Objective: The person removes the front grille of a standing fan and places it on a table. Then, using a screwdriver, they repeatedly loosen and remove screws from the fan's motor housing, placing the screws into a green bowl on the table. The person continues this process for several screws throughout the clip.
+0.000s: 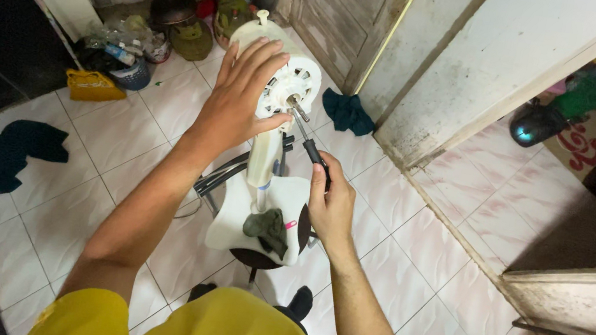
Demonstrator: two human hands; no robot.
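On the tiled floor [105, 139] I see a dark cloth [13, 152] at far left. My left hand [242, 96] lies flat, fingers released, on the white fan motor housing [281, 70] atop its stand. My right hand [330, 204] is clenched around a black-handled screwdriver [310, 142], tip at the motor's front.

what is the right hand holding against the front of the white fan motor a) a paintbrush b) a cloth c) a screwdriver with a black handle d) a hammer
c: the right hand grips a black-handled screwdriver whose tip meets the front of the white fan motor housing, while the left hand rests flat on the housing's side.
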